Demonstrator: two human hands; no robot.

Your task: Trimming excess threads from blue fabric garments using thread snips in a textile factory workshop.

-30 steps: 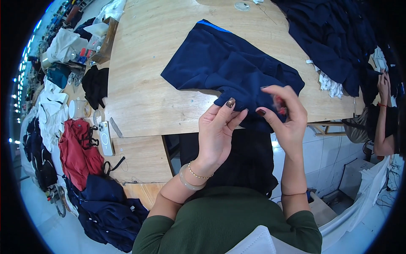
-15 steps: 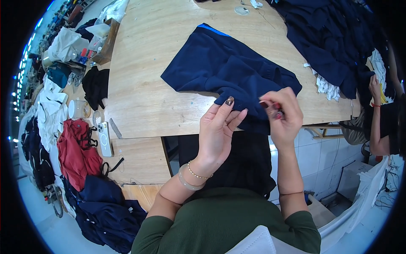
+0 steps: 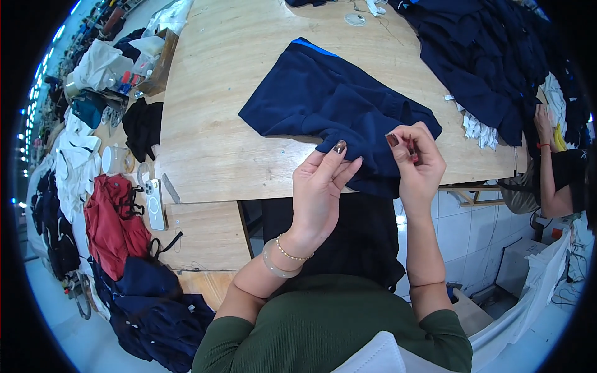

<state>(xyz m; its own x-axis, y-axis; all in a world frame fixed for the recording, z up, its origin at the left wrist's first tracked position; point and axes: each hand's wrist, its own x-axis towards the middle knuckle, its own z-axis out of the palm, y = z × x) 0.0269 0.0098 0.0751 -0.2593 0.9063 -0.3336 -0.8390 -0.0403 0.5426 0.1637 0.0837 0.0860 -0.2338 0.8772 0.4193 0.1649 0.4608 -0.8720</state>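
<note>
A navy blue garment (image 3: 323,102) with a bright blue strip at its far edge lies on the wooden table and hangs over the near edge. My left hand (image 3: 320,186) pinches a small fold of the cloth between thumb and fingers. To the right of that fold, my right hand (image 3: 420,165) is raised over the garment with fingers curled and thumb against them. Whatever it may hold is too small to make out, and its dark red nails show.
Navy garments (image 3: 472,56) are heaped at the far right, where another person's arm (image 3: 547,158) reaches in. At left are a phone (image 3: 155,204), red cloth (image 3: 114,217), a clear plastic tub (image 3: 113,160) and a wooden box (image 3: 163,62). A metal ruler-like strip (image 3: 170,188) lies nearby.
My right hand, blurred earlier, now shows sharply, with its fingers turned slightly. My left hand keeps its pinch on the cloth. The other person's arm at right has shifted a little.
</note>
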